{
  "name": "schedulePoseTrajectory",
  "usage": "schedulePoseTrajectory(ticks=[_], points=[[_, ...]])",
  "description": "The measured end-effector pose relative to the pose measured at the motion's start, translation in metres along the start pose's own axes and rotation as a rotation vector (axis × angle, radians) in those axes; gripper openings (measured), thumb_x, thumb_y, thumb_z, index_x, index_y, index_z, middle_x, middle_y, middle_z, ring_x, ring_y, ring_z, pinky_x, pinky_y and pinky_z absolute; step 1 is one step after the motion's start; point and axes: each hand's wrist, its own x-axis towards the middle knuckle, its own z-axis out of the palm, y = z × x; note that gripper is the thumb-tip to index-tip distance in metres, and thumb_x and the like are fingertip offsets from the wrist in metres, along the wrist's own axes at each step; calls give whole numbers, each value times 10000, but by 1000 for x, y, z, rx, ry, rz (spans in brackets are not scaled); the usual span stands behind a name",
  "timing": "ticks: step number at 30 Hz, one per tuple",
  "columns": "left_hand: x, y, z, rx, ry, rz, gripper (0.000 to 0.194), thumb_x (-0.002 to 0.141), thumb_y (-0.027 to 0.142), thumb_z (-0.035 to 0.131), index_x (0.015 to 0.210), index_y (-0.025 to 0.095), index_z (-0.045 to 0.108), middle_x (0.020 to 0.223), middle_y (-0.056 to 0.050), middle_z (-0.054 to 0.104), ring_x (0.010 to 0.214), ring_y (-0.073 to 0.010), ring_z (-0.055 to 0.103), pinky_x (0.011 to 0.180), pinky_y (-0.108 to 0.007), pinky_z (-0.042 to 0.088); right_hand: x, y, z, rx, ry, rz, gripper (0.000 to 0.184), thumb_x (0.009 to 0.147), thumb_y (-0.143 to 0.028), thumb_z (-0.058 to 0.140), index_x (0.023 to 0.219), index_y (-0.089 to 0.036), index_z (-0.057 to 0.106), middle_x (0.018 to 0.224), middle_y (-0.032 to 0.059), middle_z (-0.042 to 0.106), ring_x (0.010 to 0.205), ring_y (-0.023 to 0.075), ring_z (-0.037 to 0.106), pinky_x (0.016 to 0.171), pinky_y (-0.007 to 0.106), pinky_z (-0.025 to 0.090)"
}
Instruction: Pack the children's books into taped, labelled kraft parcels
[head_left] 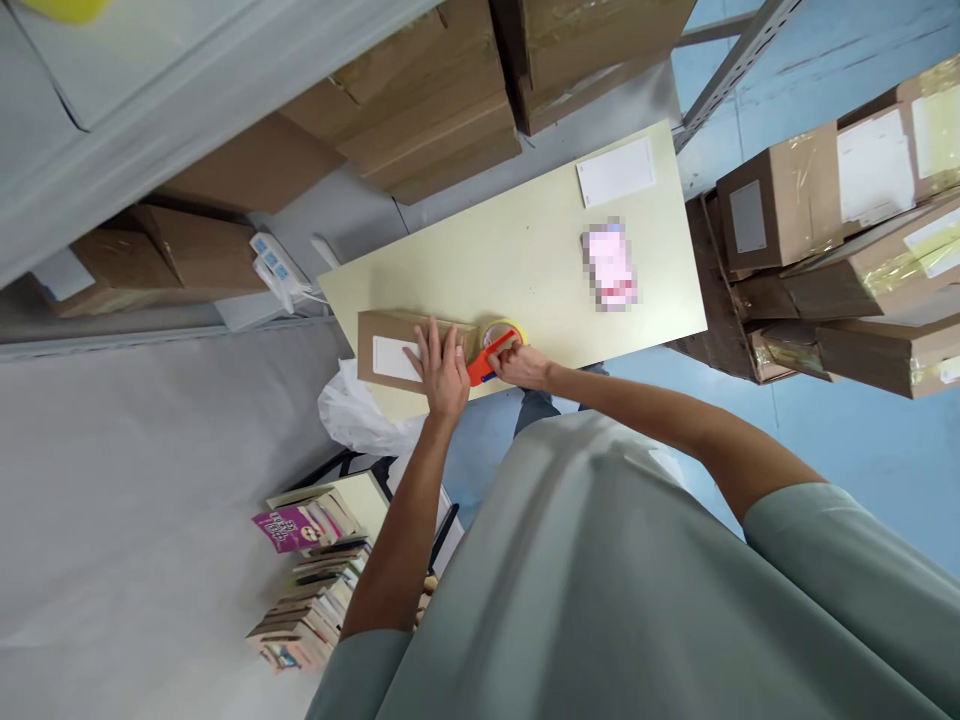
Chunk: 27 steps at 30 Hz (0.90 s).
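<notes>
A small brown cardboard box with a white label lies on the pale yellow table near its front edge. My left hand rests flat on the box's right end, fingers spread. My right hand is closed round the red handle of a tape dispenser, whose yellowish tape roll sits right beside the box's end.
On the table lie a white sheet and a pink item. Stacked cardboard boxes stand to the right and more boxes behind. A white bag and piled books are at the lower left.
</notes>
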Motion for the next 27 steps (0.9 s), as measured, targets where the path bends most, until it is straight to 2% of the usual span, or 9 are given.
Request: schedulePoseTrajectory(ticks=[4,7,10,14,17,19,23,27], points=[[-13,-2,7,33,-16,59,557,1135,393,320,1560,160,594,1768,-162,358,1710,-310,126,1366,-641,-45,2,-19,7,25,0,39,396,1002,31,293,1300,-9,549,971,215,777,858,265,764,792,398,493],[-13,-5,11,33,-6,60,547,1132,394,333,1546,165,606,1757,-157,383,1709,-300,134,1369,-627,-54,2,-13,7,21,-11,31,399,1008,32,291,1321,-14,532,989,221,794,880,270,777,836,403,493],[-13,-6,13,9,-13,58,527,1126,392,361,1534,178,617,1751,-149,398,1709,-297,130,1369,-624,-56,-6,16,2,-3,-40,64,407,1003,30,311,1356,3,512,1025,253,799,886,288,785,870,426,482],[-13,-6,14,-41,-21,62,507,1118,373,391,1539,194,610,1755,-145,395,1712,-285,106,1370,-623,-64,-20,75,-11,-86,-57,205,423,1034,-9,290,1416,38,463,1055,269,792,925,320,779,867,424,459],[-14,-6,14,-42,-16,75,507,1118,358,382,1542,193,606,1760,-141,387,1714,-275,91,1373,-619,-61,-16,98,-19,-100,-26,227,402,1087,-91,282,1419,42,465,1051,262,792,936,327,771,882,419,452],[-14,-5,14,-25,-13,85,515,1118,351,370,1543,181,605,1759,-139,388,1715,-274,95,1375,-617,-57,-7,98,-21,-97,-11,235,409,1086,-96,287,1427,48,462,1056,261,792,937,323,766,891,418,451],[-12,-3,12,-37,-16,72,516,1110,353,385,1541,181,610,1757,-131,392,1713,-283,108,1379,-616,-45,11,82,-19,-84,4,249,417,1050,-70,320,1409,48,496,1058,264,793,929,314,759,900,424,460],[-12,0,13,-48,-8,53,514,1105,353,402,1543,182,611,1756,-132,394,1712,-286,109,1382,-609,-36,22,69,-22,-33,-31,253,417,1025,-40,333,1361,38,567,1053,263,787,936,319,759,897,442,479]])
